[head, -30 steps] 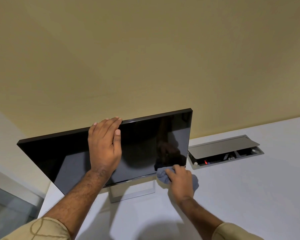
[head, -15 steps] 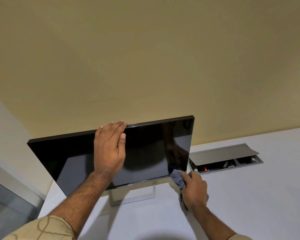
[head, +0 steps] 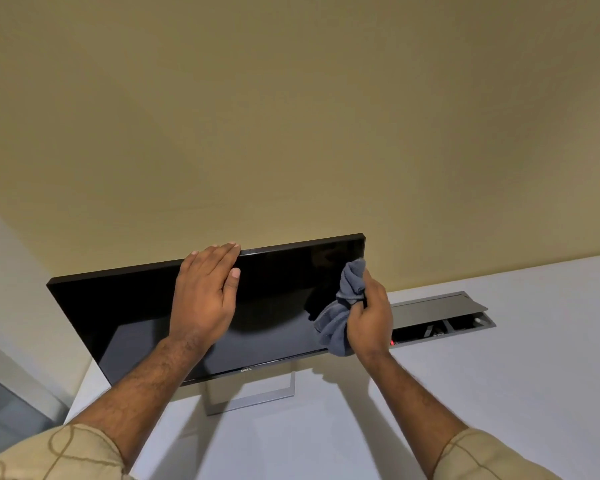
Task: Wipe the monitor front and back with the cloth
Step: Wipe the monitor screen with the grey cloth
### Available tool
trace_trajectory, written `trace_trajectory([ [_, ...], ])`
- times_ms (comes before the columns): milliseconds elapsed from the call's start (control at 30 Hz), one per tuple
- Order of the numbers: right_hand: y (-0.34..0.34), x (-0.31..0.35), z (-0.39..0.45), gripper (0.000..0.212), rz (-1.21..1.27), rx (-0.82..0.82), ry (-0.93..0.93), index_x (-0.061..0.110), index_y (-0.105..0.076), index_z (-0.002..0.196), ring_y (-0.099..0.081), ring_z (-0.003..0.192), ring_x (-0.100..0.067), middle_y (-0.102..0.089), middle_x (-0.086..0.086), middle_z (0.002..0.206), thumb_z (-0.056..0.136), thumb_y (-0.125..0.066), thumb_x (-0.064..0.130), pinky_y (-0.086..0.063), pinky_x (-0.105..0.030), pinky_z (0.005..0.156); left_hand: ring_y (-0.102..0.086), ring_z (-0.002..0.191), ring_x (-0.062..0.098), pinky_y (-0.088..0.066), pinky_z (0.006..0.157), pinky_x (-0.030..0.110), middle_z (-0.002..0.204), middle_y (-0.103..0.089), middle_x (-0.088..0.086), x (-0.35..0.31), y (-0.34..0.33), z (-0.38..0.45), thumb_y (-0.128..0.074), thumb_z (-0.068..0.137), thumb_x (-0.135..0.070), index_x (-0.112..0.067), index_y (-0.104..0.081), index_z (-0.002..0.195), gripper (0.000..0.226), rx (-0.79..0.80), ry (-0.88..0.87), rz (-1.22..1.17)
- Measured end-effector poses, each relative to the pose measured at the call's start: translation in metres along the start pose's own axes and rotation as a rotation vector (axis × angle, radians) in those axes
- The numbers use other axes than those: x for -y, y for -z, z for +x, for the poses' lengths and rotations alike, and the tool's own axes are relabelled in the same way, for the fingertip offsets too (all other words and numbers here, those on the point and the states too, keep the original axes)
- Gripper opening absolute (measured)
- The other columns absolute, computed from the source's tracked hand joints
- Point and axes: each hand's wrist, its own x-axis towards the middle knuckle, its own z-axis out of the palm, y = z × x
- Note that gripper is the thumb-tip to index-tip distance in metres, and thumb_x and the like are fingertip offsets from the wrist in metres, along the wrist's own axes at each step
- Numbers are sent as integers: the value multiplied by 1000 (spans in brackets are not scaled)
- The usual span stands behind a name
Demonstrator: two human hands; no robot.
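Observation:
A black flat monitor (head: 125, 317) with a dark screen stands on a silver stand (head: 253, 396) on the white desk. My left hand (head: 205, 292) lies over its top edge near the middle, fingers hooked over the rim and thumb on the screen. My right hand (head: 369, 317) grips a bunched grey cloth (head: 340, 317) and holds it against the screen's right part, near the right edge. The monitor's back is hidden from view.
The white desk (head: 499, 393) runs to the right and toward me. An open cable box (head: 440, 320) with a raised grey lid is set in the desk just right of the monitor. A beige wall (head: 291, 116) rises behind. The desk's left edge lies under the monitor's left end.
My right hand has carried the cloth from the screen's lower right corner up along the right side. My left hand has stayed on the top edge.

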Motion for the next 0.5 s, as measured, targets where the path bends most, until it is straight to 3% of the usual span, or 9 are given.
trace_trajectory([
  [67,5,-2,-5,30,-60,87,-1,25,-61,114,-53,89,-3,-56,14,98,97,-46,6,-49,-25,84,-45,133,20,-24,118,42,142,-54,-1,0,2,1,-30,100,-38,-19,-52,140,49,16,-1,13],
  [167,14,-16,-21,27,-187,187,-14,26,-63,119,-58,89,-12,-59,11,96,101,-44,19,-45,-13,74,-44,133,22,-24,117,42,142,-53,0,-1,4,-1,-32,100,-37,-17,-51,140,49,27,-17,39],
  [300,20,-32,-37,53,-325,241,-45,27,-55,135,-57,96,-18,-60,6,110,91,-44,1,-52,-38,87,-43,134,24,-24,117,43,143,-52,2,0,7,-7,-32,99,-39,-16,-49,141,51,52,-48,90],
  [500,28,-36,-53,61,-305,280,-18,25,-54,137,-55,104,-16,-60,5,118,85,-45,-6,-49,-34,95,-34,143,25,-18,121,43,151,-44,3,-2,16,-21,-36,100,-41,-15,-47,143,52,33,-47,89],
])
